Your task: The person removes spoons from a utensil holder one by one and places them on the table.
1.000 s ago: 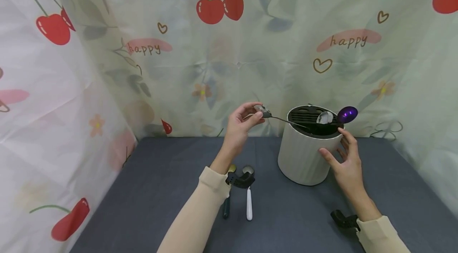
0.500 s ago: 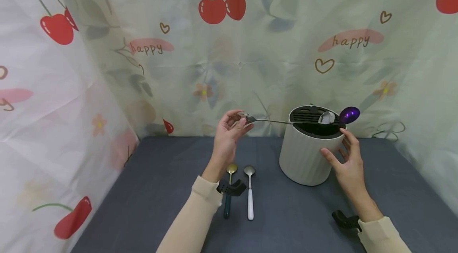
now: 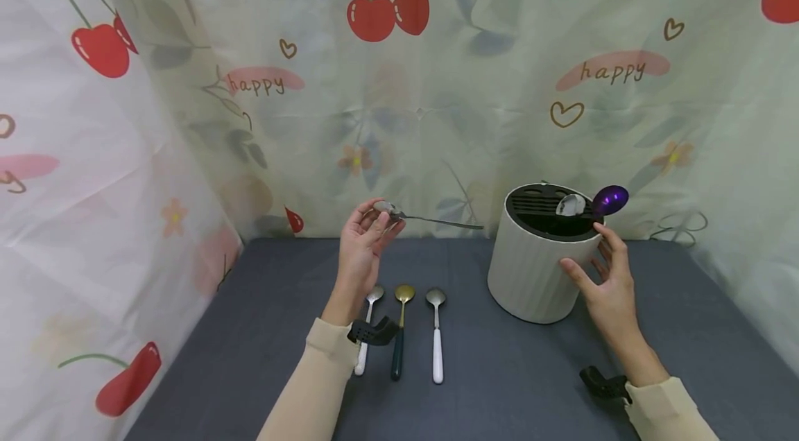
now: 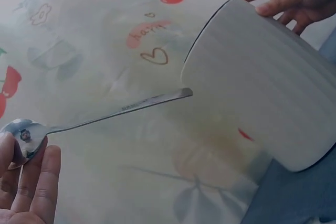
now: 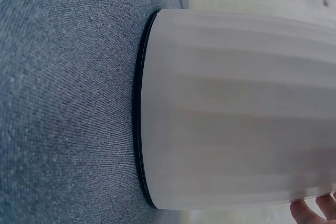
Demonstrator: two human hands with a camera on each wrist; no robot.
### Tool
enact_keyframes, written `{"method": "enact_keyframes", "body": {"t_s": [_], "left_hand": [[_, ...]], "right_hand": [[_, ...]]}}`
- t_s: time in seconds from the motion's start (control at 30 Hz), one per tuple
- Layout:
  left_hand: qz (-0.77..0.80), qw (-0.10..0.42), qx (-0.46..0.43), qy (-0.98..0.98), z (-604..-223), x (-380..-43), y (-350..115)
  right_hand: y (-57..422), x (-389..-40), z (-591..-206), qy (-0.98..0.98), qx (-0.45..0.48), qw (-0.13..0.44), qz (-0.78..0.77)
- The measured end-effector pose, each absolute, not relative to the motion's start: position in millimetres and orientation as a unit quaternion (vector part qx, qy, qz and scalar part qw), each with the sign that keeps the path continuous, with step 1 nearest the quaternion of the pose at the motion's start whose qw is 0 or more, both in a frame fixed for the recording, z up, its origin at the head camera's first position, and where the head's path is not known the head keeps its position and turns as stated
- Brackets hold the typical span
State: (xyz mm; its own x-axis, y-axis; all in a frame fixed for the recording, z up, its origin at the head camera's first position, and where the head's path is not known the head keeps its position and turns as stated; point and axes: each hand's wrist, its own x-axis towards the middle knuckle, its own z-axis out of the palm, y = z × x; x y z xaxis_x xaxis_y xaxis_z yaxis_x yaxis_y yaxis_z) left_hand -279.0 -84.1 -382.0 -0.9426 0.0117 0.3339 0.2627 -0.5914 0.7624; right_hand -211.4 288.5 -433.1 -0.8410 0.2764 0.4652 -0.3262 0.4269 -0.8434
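My left hand [image 3: 358, 261] pinches a silver spoon [image 3: 440, 222] by its bowl, raised above the table left of the utensil holder. In the left wrist view the spoon's flat metal handle [image 4: 121, 113] points toward the holder. The utensil holder [image 3: 530, 274] is a ribbed, off-white cylinder with a black slotted top. My right hand [image 3: 604, 288] touches its right side near the rim, thumb on the front and fingers farther round. Out of its top stick a purple spoon [image 3: 610, 200] and a silver spoon bowl [image 3: 571, 205]; their handles are hidden inside.
Three spoons lie side by side on the dark grey tablecloth [image 3: 499, 385]: one with a white handle [image 3: 437, 354], one gold with a dark green handle [image 3: 397, 354], and a silver one [image 3: 374, 294] partly behind my left wrist. A printed curtain [image 3: 412, 115] hangs behind.
My left hand has drawn the spoon leftward, and its handle has come out of the utensil holder. The leftmost spoon on the table has come into view. My right hand stays on the holder.
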Motion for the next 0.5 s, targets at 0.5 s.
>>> {"method": "enact_keyframes", "body": {"t_s": [0.5], "left_hand": [[-0.851, 0.073, -0.111, -0.509, -383.3, -274.3, -140.9]], "right_hand": [[290.0, -212.7, -434.7, -0.798, 0.010, 0.280, 0.533]]}}
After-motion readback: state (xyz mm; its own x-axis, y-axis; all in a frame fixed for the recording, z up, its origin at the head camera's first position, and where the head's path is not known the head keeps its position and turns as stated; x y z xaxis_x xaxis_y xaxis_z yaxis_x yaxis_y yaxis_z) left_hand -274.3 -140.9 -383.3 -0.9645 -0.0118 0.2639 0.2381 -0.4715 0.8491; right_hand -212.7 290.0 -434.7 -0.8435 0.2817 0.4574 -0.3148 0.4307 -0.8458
